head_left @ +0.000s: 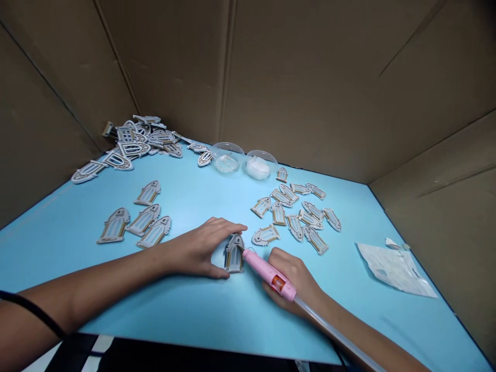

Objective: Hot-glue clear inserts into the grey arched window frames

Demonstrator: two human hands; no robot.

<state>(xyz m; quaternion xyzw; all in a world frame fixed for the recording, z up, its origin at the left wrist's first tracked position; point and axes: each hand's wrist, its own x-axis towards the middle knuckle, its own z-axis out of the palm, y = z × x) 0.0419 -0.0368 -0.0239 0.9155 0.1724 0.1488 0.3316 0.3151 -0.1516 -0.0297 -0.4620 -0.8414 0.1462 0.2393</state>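
A small grey-white arched window piece (234, 254) with gold side strips lies on the blue table. My left hand (203, 245) steadies it from the left, thumb at its bottom corner and index finger along its top. My right hand (290, 276) is wrapped round a pink pen-shaped glue gun (267, 271), from whose back end a long clear stick runs along my forearm. The glue gun's tip is at the upper right part of the window piece; whether it touches cannot be made out.
Similar arched pieces (278, 213) are scattered right of centre, with several more (115, 226) at the left. A heap of ornate frames (134, 148) fills the back left corner. Two clear dishes (260, 166) stand at the back. At right lies a plastic bag (395, 268). Cardboard walls surround the table.
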